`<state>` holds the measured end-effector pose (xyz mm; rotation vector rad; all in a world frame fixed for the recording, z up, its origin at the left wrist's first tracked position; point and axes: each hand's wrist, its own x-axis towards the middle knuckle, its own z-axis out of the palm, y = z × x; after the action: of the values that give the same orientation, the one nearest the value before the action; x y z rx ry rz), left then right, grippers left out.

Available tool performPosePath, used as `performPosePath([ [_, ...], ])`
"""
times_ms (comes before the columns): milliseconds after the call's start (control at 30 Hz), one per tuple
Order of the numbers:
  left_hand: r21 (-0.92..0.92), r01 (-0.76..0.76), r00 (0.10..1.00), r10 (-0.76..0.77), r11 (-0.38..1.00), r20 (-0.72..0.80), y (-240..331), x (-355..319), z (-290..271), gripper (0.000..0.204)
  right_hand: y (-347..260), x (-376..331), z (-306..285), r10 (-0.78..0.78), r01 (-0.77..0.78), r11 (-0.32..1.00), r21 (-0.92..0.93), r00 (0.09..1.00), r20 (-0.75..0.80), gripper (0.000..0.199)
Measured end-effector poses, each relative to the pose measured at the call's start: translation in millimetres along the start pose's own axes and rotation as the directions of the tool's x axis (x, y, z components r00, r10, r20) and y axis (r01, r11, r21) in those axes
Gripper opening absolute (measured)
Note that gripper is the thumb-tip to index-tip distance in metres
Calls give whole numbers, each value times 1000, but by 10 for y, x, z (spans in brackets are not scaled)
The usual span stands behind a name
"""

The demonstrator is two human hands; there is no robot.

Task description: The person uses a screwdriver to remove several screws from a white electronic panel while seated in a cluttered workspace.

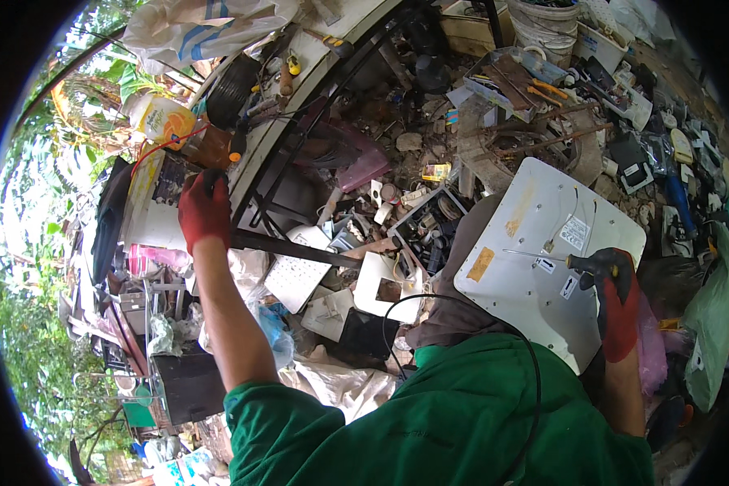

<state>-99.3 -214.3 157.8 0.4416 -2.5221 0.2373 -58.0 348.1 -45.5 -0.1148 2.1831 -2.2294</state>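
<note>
A flat white square panel point(506, 231) with rounded corners, stickers and a thin cable rests tilted across my lap. Over it, my right hand point(614, 296), in a red and black glove, is closed round the dark handle of a screwdriver point(535, 256). Its thin shaft points left across the panel; I cannot tell whether the tip touches. My left hand point(206, 206), in a matching glove, is at the edge of the worktable point(150, 219), away from the panel. Its fingers are curled in, and whatever they hold is hidden.
Hand tools, including a yellow-handled one point(293, 64), lie along the worktable beside a dark pot point(233, 85). Scrap parts and plastic casings point(300, 271) litter the ground ahead. A tray with orange-handled pliers point(549, 91) and a white bucket point(543, 31) stand at the far right.
</note>
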Motion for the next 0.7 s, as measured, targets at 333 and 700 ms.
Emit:
performPosePath([
  [333, 152, 80, 940, -125, 985, 318, -607, 637, 299, 38, 33, -94, 29, -33, 34, 999, 7, 999, -29, 34],
  [700, -923, 5, 951, 283, 386, 124, 368, -637, 177, 38, -505, 25, 125, -57, 64, 994, -91, 995, 80, 38],
])
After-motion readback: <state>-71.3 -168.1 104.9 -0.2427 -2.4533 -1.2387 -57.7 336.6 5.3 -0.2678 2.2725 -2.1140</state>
